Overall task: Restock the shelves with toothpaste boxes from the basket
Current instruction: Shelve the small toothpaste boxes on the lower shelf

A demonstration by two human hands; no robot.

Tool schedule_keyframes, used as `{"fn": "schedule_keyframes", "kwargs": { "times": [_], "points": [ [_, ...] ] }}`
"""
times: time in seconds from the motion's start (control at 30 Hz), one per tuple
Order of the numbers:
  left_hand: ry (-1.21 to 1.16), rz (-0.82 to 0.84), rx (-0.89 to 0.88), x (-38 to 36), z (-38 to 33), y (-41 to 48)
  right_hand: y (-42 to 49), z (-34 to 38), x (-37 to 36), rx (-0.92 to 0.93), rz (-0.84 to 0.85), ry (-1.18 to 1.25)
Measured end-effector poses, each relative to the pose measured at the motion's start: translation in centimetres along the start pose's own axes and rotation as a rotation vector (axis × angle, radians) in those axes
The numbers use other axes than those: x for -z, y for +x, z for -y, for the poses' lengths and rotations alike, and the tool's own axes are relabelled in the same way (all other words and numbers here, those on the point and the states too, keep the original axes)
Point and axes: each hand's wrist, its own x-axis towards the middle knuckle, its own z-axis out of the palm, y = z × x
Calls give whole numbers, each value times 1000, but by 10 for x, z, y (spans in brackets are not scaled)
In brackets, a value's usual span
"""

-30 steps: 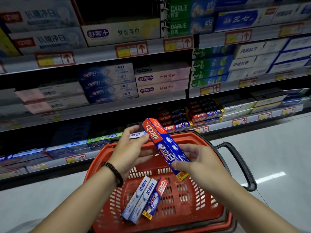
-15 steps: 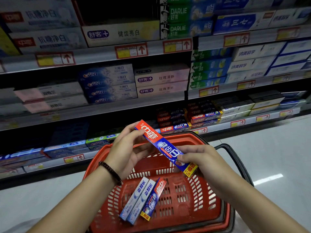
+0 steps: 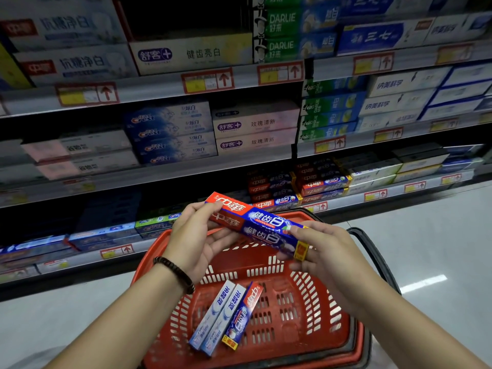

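A red-and-blue toothpaste box (image 3: pixel 255 225) is held above the red basket (image 3: pixel 330 328), tilted down to the right. My left hand (image 3: pixel 197 235) grips its red end and my right hand (image 3: pixel 322 251) grips its yellow-tagged end. Three boxes lie in the basket: two pale blue ones (image 3: pixel 217 318) side by side and a red-and-blue one (image 3: pixel 243 314). Matching red-and-blue boxes (image 3: pixel 277 190) are stacked on the lowest shelf just beyond the basket.
Shelves of toothpaste boxes fill the upper view, with price tags along their edges (image 3: pixel 207 81). The basket's black handle (image 3: pixel 372 251) hangs down on its right side. Pale shiny floor (image 3: pixel 426 249) lies to the right and left of the basket.
Both hands have turned the box from steeply tilted toward level and lifted it nearer the shelves. The view has moved closer to the shelving.
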Motion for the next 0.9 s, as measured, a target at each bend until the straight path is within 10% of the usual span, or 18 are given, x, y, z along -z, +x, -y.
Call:
{"fn": "schedule_keyframes", "kwargs": {
  "times": [0.9],
  "points": [
    [174,-42,-13,-6,9,-5,1,-5,11,281,-325,-95]
  ]
}}
